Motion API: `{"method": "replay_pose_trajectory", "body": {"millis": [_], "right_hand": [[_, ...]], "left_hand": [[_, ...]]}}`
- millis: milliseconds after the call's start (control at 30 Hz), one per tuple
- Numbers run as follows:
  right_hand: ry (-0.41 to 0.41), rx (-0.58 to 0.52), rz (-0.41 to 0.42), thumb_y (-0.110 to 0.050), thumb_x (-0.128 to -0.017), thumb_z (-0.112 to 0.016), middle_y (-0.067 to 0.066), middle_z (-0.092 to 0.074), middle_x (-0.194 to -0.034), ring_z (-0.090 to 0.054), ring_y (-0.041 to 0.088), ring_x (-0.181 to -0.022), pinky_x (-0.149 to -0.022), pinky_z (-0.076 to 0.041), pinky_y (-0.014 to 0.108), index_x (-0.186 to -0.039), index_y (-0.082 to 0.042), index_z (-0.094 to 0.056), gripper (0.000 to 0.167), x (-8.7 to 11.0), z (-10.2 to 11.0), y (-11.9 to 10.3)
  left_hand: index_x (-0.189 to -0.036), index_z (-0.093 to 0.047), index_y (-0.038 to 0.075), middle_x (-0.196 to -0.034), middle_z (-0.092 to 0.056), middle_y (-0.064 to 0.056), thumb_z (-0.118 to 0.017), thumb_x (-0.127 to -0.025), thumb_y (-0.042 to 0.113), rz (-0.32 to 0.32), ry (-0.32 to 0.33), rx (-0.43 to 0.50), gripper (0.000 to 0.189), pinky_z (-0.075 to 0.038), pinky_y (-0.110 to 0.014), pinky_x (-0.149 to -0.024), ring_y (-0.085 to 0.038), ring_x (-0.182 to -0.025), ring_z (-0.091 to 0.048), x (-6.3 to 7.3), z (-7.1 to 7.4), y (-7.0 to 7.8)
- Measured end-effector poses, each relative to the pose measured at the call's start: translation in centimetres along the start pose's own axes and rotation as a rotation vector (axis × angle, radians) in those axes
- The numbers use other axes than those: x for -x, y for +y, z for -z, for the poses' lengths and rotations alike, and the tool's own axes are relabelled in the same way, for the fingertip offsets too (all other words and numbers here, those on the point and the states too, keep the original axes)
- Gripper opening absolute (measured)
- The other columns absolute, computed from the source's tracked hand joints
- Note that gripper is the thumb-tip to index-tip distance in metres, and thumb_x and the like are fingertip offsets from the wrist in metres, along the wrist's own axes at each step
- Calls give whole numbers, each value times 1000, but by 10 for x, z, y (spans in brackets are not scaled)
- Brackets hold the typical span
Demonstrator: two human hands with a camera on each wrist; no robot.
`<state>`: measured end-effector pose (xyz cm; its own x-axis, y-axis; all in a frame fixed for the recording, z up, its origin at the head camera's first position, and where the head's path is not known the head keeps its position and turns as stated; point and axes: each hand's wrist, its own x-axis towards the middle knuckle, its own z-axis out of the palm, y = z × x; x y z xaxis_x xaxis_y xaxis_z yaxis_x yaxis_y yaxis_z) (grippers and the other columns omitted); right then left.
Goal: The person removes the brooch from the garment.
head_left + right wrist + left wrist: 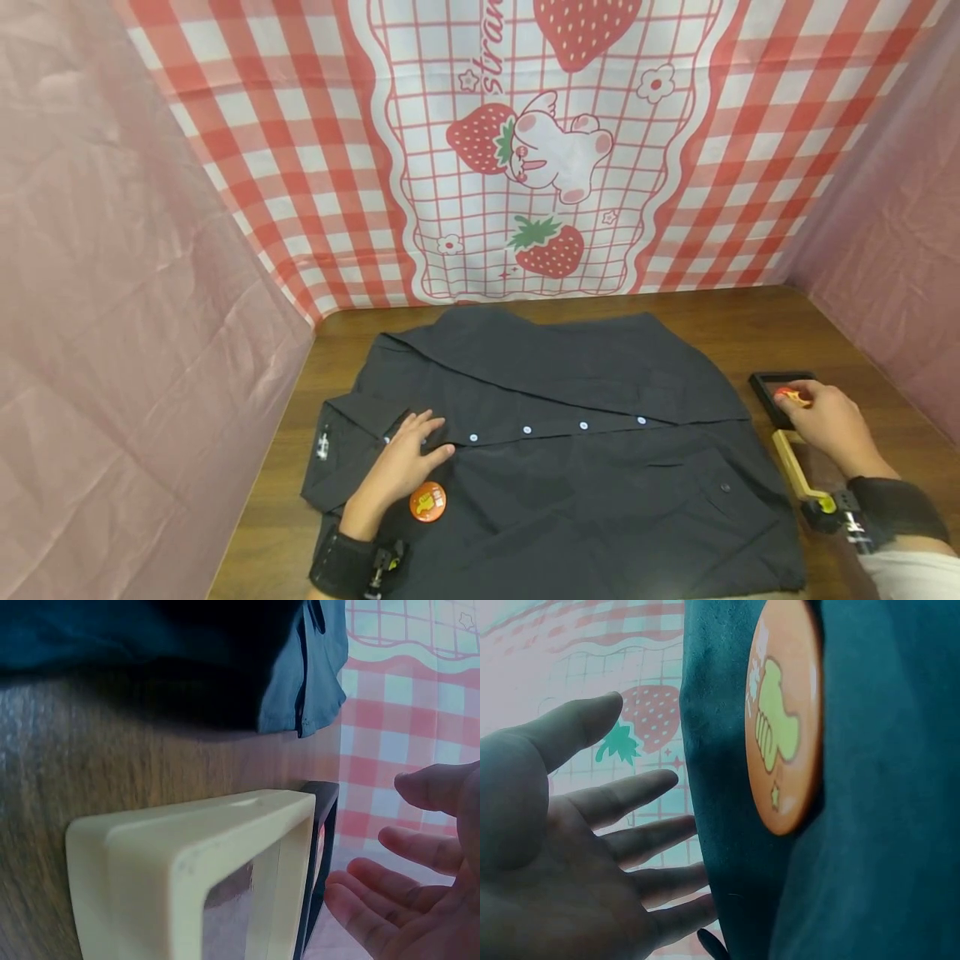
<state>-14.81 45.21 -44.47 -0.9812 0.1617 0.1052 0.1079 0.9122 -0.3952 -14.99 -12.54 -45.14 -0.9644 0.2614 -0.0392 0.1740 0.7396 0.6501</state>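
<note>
- Black cloth shirt (540,375), spread on the brown wooden surface (262,500), collar leftward; its front is best kept flat.
- Left hand (405,458), fingers spread apart over the shirt, gripping nothing; whether they touch is unclear. A light, flat touch should steady the cloth.
- Round orange badge with a yellow hand design (428,502), lying on the shirt just beside the left hand; brushing it could shift it.
- Cream rectangular tray (792,467), right of the shirt; its raised rim is in the way of a low right wrist.
- Black rectangular tray (766,400), just beyond; a small red-and-yellow piece (787,395) shows there, partly hidden, probably easiest pinched by its edges.
- Right hand (834,423), at the black tray, fingers apart, slightly bent, clamped on nothing.
</note>
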Motion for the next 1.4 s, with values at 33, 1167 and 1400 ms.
{"method": "replay_pose_trajectory", "body": {"millis": [33,1167,1400], "right_hand": [[10,-2,4,-25,-97,-55,44,-56,-104,-54,59,-91,-71,-43,61,-116,17,-52,47,1,-1,-1],[54,-94,-78,-37,-101,-45,47,-40,-117,-42,60,-101,-80,-37,67,-133,17,-38,64,10,-10,-28],[5,-100,-50,-44,-102,-40,51,-33,-123,-37,64,-108,-83,-34,72,-137,19,-30,73,7,-12,-29]], "left_hand": [[-130,-59,-1,-146,-46,-23,-67,-91,27,0,-1,1,49,-28,-63,-112,-47,-143,-29,0,0,0],[-146,-40,2,-151,-40,-23,-68,-90,27,51,48,39,67,-26,-63,-113,-46,-144,-26,2,-7,-2],[-146,-39,0,-151,-40,-23,-67,-90,26,50,63,37,68,-26,-62,-114,-46,-144,-27,-1,-7,-3]]}}
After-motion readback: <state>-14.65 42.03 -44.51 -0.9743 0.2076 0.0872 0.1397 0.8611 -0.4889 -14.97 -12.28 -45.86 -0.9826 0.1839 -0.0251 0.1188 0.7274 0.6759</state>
